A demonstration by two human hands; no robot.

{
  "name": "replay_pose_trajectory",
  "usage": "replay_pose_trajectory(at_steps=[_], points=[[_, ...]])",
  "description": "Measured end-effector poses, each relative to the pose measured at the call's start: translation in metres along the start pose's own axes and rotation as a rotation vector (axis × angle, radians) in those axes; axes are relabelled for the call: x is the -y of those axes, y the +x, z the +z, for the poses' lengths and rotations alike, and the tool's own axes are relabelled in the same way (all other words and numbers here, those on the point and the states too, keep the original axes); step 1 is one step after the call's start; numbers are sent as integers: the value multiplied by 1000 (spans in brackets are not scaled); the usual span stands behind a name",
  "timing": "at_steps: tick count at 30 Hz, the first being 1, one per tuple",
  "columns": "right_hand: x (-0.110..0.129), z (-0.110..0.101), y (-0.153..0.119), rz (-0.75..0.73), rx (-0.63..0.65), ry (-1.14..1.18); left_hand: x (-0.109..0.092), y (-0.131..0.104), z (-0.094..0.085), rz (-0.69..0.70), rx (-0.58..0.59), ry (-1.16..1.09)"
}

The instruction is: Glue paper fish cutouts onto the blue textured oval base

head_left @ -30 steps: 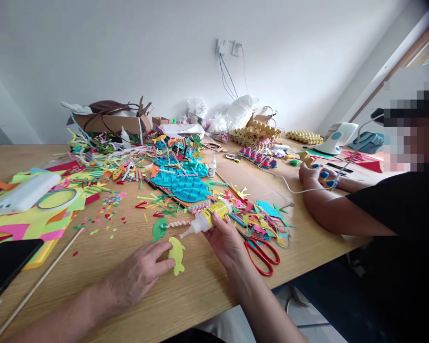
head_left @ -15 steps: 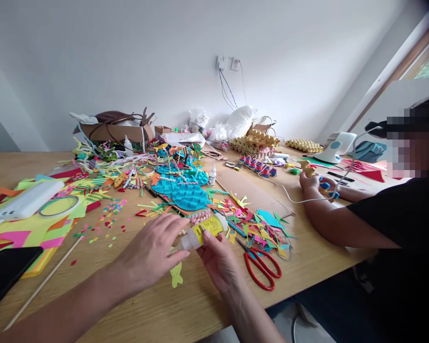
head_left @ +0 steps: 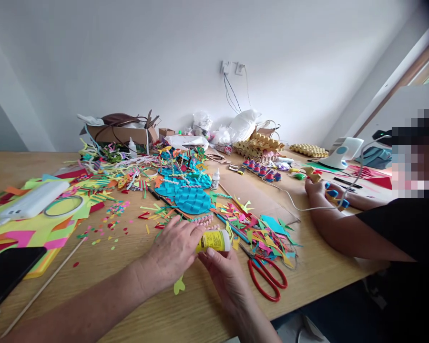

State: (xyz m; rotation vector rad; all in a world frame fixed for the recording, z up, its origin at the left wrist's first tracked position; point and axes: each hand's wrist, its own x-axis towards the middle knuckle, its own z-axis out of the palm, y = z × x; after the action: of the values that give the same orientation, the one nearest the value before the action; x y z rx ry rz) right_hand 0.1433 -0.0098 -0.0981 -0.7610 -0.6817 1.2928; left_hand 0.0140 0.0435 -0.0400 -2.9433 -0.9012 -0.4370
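A white glue bottle (head_left: 213,241) with a yellow label lies almost level between my hands, above the near part of the table. My right hand (head_left: 223,271) grips its body from below, thumb along the label. Over the bottle's left end, the narrow tip end, the fingers of my left hand (head_left: 177,247) are wrapped, so that end is hidden. Just under my left hand, a yellow-green paper cutout (head_left: 179,286) lies on the wood. Red-handled scissors (head_left: 268,276) rest to the right of my right hand. Blue wavy paper ovals (head_left: 192,200) lie beyond the hands.
Coloured paper scraps (head_left: 271,233) spread beside the scissors. On the left are a power bank (head_left: 35,200), a phone (head_left: 12,271) and a wooden stick (head_left: 45,286). A small white bottle (head_left: 215,180) stands upright farther back. At right, a co-worker's arm (head_left: 329,228) rests on the table.
My left hand has closed over the bottle's tip end, which was showing between its parted fingers. The bottle has turned from slanted to nearly level. The view has shifted slightly.
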Motion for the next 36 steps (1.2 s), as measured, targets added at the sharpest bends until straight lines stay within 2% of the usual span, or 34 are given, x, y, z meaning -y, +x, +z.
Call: replay_pose_trajectory(at_steps=[3, 7, 9, 12, 15, 18, 23, 24, 26, 30, 33, 36], points=[[12, -15, -2, -142, -34, -353, 4, -2, -1, 7, -8, 39], [32, -20, -4, -467, 58, -1199, 1, -2, 2, 67, -32, 91], [39, -13, -5, -514, 130, -1529, -4, 1, 5, 93, -49, 105], [40, -4, -4, -477, 177, -1812, -8, 4, 8, 116, -61, 138], [35, -3, -3, -428, 189, -1935, -9, 6, 12, 129, -44, 174], [31, -6, -1, -411, 198, -1949, -10, 5, 11, 159, -63, 185], [45, -13, 5, -362, 142, -1910, -26, -11, -10, 291, -268, 178], [50, -15, 8, -328, 113, -1929, -28, -17, -14, 345, -288, 140], [61, -21, 17, -281, 63, -1972, -31, -30, -19, 435, -244, 47], [79, -37, 42, -231, 19, -1995, -19, -51, -5, 372, -89, -59], [87, -49, 67, -191, -20, -2013, -3, -61, 13, 291, -67, -104], [91, -59, 92, -156, -60, -2022, 12, -66, 24, 287, -109, -123]])
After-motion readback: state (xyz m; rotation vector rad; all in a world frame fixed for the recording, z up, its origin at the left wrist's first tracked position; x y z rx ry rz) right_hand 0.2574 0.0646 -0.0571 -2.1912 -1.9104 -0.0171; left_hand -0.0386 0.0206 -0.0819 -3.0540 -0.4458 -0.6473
